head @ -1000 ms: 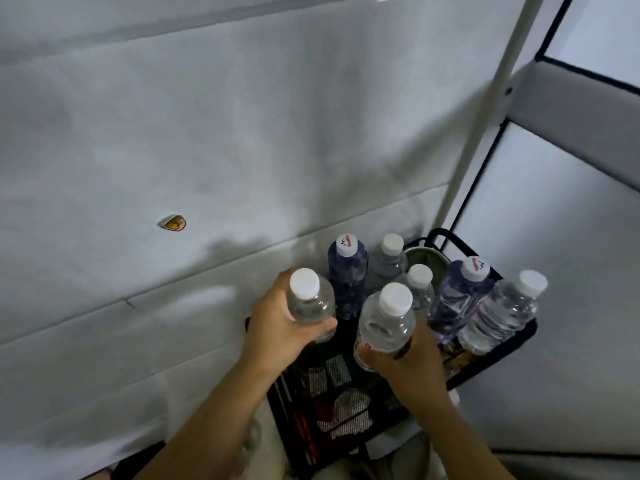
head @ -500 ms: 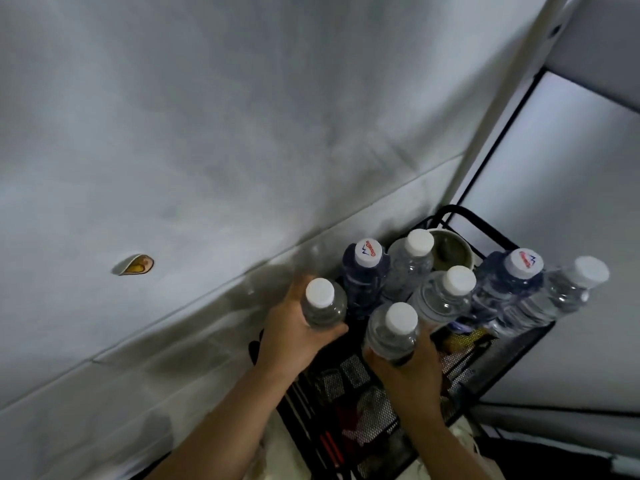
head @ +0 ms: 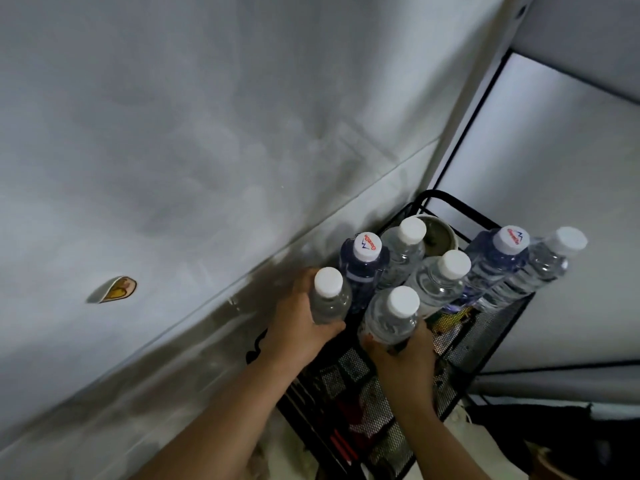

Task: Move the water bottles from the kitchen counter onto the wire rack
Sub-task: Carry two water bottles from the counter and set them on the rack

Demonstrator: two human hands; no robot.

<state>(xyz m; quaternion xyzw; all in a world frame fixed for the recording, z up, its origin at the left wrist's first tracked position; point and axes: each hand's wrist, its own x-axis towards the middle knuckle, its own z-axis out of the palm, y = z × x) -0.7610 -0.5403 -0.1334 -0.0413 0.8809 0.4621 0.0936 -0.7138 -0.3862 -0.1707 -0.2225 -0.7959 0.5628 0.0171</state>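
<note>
While seen from the head camera, both hands busy over the black wire rack (head: 491, 344) in the corner. Left hand (head: 301, 323) wrapped round a small clear bottle (head: 330, 301), white cap up, at the rack's near-left edge. Right hand (head: 401, 355) curled round a second clear bottle (head: 391, 320), just beside the first. Behind them, standing on the rack: a dark blue bottle (head: 362, 268) with red lettering on its cap, too small to read. Further right, another blue bottle (head: 491, 265) with the same red print, leaning beside a clear ribbed bottle (head: 540, 268). Two more clear bottles between. Peeling sticker (head: 117, 289) on the white wall (head: 207, 133).
</note>
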